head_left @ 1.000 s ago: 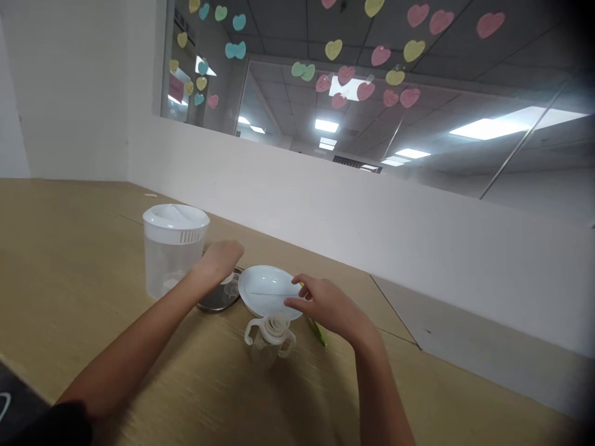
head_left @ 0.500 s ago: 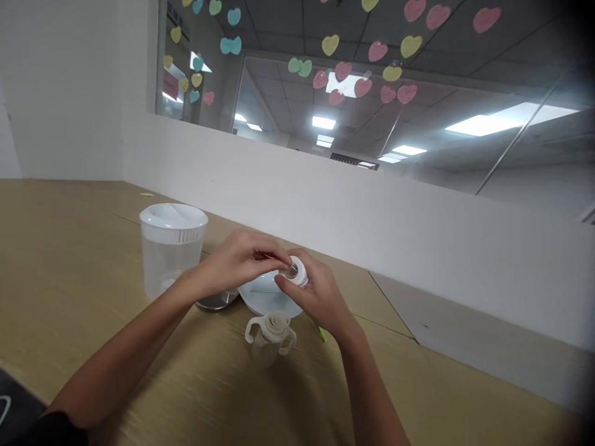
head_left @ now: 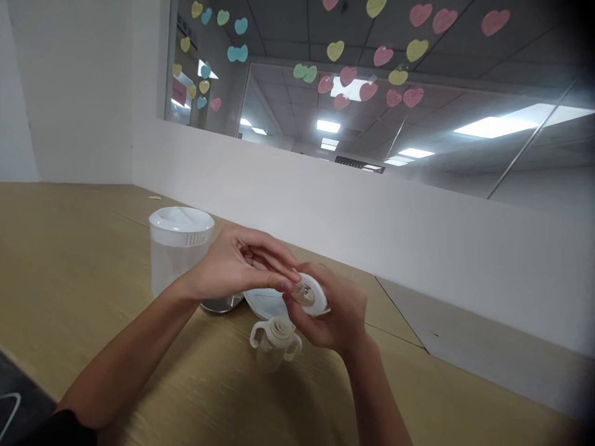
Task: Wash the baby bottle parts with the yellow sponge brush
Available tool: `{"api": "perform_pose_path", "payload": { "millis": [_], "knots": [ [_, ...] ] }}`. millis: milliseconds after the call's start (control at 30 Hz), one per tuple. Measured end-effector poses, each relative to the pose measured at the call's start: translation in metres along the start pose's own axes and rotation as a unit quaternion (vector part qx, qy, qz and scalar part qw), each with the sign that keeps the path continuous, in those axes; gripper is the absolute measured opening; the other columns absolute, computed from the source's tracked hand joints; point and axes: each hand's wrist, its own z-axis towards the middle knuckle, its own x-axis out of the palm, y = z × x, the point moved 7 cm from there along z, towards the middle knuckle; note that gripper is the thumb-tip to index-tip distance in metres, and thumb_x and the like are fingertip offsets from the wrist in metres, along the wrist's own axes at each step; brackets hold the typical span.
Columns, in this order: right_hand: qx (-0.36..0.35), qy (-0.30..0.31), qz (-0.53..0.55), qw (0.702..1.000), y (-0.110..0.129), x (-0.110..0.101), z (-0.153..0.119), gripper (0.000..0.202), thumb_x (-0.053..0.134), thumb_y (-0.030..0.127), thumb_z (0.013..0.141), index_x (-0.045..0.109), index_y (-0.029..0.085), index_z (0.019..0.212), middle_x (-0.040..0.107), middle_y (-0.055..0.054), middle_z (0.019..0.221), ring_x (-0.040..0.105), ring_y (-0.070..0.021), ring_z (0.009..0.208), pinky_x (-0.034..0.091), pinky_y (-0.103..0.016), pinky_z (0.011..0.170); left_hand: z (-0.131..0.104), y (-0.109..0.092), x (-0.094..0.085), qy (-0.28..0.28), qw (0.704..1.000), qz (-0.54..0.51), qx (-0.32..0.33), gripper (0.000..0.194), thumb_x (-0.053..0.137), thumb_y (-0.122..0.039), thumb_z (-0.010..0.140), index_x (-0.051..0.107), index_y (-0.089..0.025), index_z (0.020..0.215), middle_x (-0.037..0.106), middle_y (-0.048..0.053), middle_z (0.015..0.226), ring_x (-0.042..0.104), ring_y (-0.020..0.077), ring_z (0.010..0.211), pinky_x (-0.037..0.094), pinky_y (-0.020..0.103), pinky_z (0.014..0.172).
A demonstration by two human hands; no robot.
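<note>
My right hand [head_left: 330,310] is closed around a white ring-shaped bottle collar [head_left: 318,296], whose opening faces left. A clear, soft-looking teat [head_left: 304,293] sits in the middle of that collar. With thumb and fingertips, my left hand [head_left: 246,260] pinches at the teat's near side, so part of it is hidden. Just below the hands stands a baby bottle [head_left: 272,350] with two pale side handles and a cream-coloured top. Behind the hands lies a pale, shallow round dish [head_left: 264,305], partly covered by my fingers.
A tall translucent container with a white lid [head_left: 182,220] stands on the wooden table [head_left: 69,266] to the left. A round metal item [head_left: 223,305] lies beside the dish, partly behind my left forearm. A white wall [head_left: 279,186] with a window edges the table.
Both hands and the collar have come slightly lower and to the right. The collar has tilted, showing more of the clear teat. The view has shifted a little too.
</note>
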Motion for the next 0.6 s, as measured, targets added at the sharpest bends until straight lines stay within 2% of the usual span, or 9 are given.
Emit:
{"api": "perform_pose_path", "payload": {
  "millis": [233,367,467,533,600],
  "knots": [
    [0.032,0.001,0.051,0.998,0.005,0.000,0.001,0.019,0.059,0.022,0.075,0.052,0.020,0.092,0.064,-0.001,0.083,0.059,-0.0102,0.065,0.047,-0.020,0.057,0.013,0.033,-0.001,0.044,0.984,-0.166,-0.042,0.027,0.079,-0.022,0.055,0.062,-0.013,0.074,0.070,0.001,0.065,0.065,0.0131,0.053,0.054,0.018,0.048],
    [0.037,-0.004,0.057,0.998,0.006,0.001,0.000,0.020,0.059,0.023,0.075,0.052,0.021,0.094,0.064,-0.001,0.084,0.060,-0.0113,0.065,0.046,-0.021,0.055,0.016,0.040,0.000,0.067,0.974,-0.211,-0.038,0.029,0.080,-0.027,0.053,0.059,-0.015,0.069,0.068,-0.002,0.059,0.061,0.0109,0.044,0.052,0.018,0.043],
    [0.035,-0.003,0.023,0.999,0.006,0.001,0.001,0.020,0.059,0.022,0.075,0.052,0.020,0.093,0.064,-0.001,0.084,0.060,-0.0110,0.067,0.046,-0.020,0.058,0.013,0.031,-0.001,0.065,0.989,-0.136,-0.015,0.029,0.079,-0.029,0.055,0.061,-0.016,0.073,0.069,0.000,0.065,0.064,0.0123,0.050,0.054,0.020,0.048],
    [0.048,0.005,-0.038,0.998,0.002,0.003,0.001,0.018,0.057,0.022,0.075,0.052,0.020,0.091,0.064,-0.001,0.080,0.060,-0.0109,0.065,0.045,-0.020,0.058,0.010,0.017,-0.003,0.036,0.999,-0.012,0.014,0.025,0.076,-0.027,0.060,0.065,-0.016,0.079,0.070,0.002,0.072,0.066,0.0136,0.061,0.055,0.022,0.057],
    [0.075,0.016,-0.092,0.993,-0.007,0.005,0.001,0.015,0.054,0.022,0.076,0.052,0.019,0.090,0.063,0.000,0.075,0.058,-0.0110,0.062,0.043,-0.020,0.056,0.005,0.000,-0.001,0.000,0.990,0.130,0.060,0.018,0.070,-0.025,0.068,0.067,-0.017,0.084,0.070,0.002,0.078,0.066,0.0139,0.071,0.055,0.023,0.065]
  ]
}}
